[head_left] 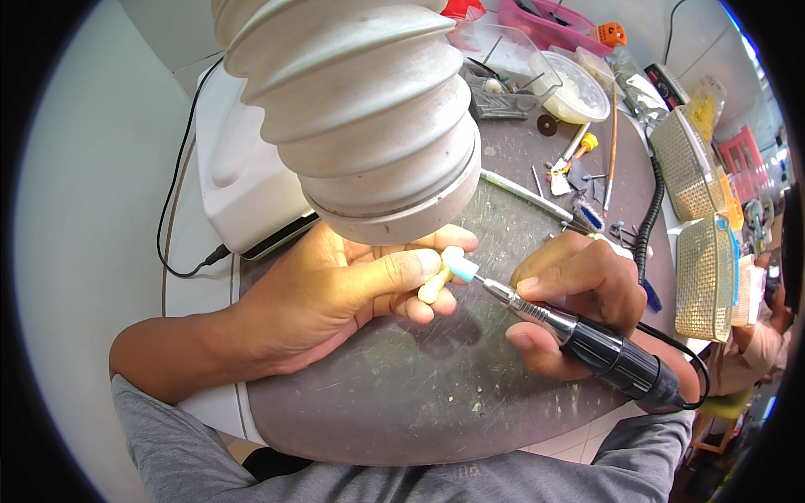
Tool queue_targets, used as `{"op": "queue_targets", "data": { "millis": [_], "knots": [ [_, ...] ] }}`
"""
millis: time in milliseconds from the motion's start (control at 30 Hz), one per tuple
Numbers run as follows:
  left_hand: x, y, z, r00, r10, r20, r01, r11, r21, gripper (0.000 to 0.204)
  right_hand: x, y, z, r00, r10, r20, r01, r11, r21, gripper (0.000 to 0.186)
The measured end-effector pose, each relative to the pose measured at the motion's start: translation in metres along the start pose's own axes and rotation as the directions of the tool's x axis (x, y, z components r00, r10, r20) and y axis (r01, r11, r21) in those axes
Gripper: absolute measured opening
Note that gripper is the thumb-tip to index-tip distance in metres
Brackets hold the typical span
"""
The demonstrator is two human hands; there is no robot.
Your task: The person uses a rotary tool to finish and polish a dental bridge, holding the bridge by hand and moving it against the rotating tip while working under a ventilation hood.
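Observation:
My left hand (335, 302) holds a small pale yellow piece (433, 287), knobbed at its ends, between thumb and fingers. My right hand (570, 293) grips a silver-and-black rotary handpiece (610, 354) with a coiled or plain cable behind it. The handpiece's light blue tip (464, 267) is against the upper part of the piece, or just in front of it; I cannot tell which. Both hands are over the worn grey mat (377, 402), under the lower end of a large white ribbed hose (369, 126).
A white machine (235, 193) with a cord stands at left. Right and behind lie small tools (545, 193), a blue brush (590, 216), a plastic tray (503, 96), a round tub (575, 88) and mesh baskets (700, 277). Part of another person (763, 344) shows at far right.

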State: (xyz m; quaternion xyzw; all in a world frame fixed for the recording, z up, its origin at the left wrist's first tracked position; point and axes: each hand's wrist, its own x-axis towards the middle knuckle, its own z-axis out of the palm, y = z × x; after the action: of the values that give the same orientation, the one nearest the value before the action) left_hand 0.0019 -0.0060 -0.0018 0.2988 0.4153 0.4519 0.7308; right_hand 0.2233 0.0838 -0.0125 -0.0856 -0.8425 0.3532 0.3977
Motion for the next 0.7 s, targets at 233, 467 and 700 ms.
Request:
{"op": "queue_targets", "data": {
  "millis": [233,467,700],
  "knots": [
    [0.0018,0.0001,-0.0016,1.0,0.01,0.016,-0.01,1.0,-0.006,0.037,-0.0037,0.0011,0.0,0.998,0.055,-0.019,-0.054,0.998,0.037,0.03],
    [0.0011,0.0033,0.0013,1.0,-0.018,0.01,0.018,1.0,0.0,0.036,-0.007,0.0035,0.0001,0.995,0.073,-0.074,-0.068,0.996,0.065,0.033],
    [0.0007,0.0023,0.0007,0.999,-0.008,0.033,0.008,1.0,-0.005,0.036,-0.0071,0.0021,-0.0019,0.997,0.062,-0.049,-0.06,0.997,0.04,0.035]
  ]
}}
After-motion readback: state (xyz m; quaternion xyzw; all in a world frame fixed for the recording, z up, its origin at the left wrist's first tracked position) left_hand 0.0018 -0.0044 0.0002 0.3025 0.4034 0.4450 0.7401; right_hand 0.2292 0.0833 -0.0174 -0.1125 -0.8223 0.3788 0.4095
